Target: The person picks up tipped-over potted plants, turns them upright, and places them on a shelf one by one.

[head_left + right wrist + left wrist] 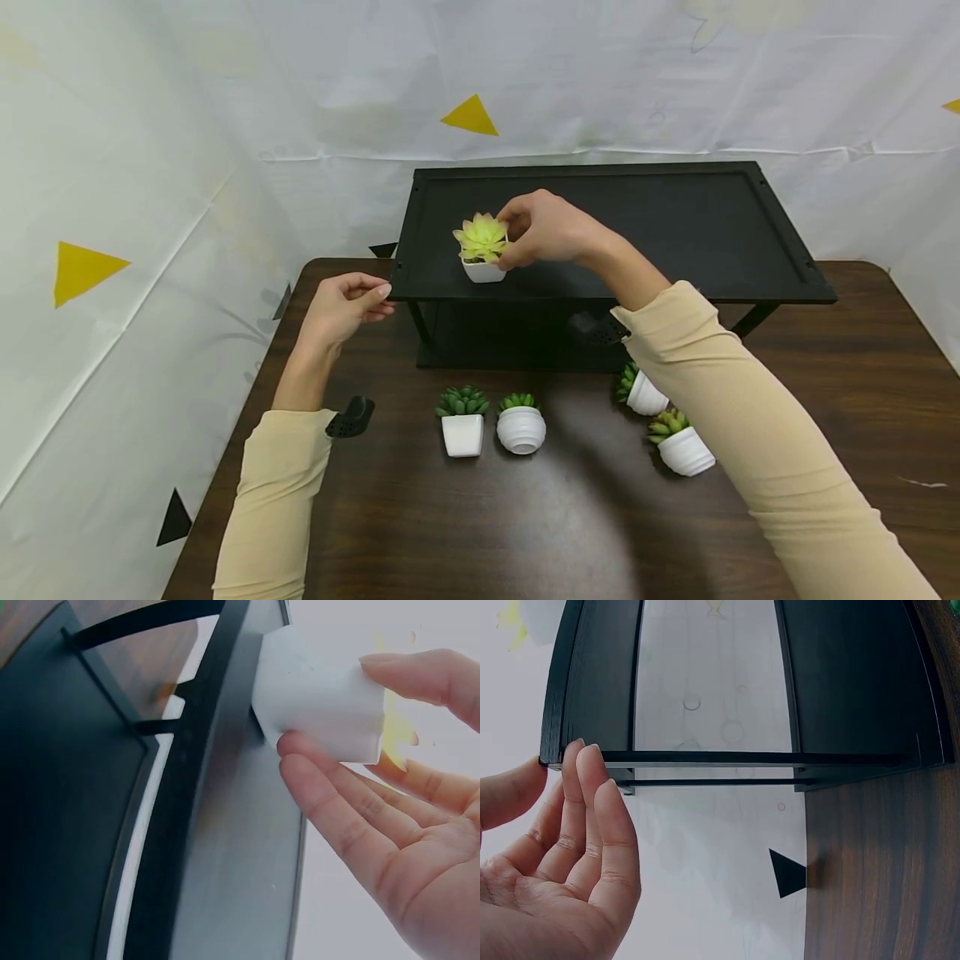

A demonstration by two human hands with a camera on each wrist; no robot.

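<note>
My right hand grips a yellow-green potted succulent by its white square pot, thumb on one side and fingers on the other. The pot stands upright at the left part of the top board of a black two-tier shelf, its base touching or almost touching the board. At the shelf's front left corner, my left hand pinches the board's edge, with the thumb on top and the fingers beneath.
On the dark wooden table in front of the shelf lie a dark green succulent in a square pot, one in a round ribbed pot, and two more white-potted succulents by the right sleeve. White sheeting hangs behind.
</note>
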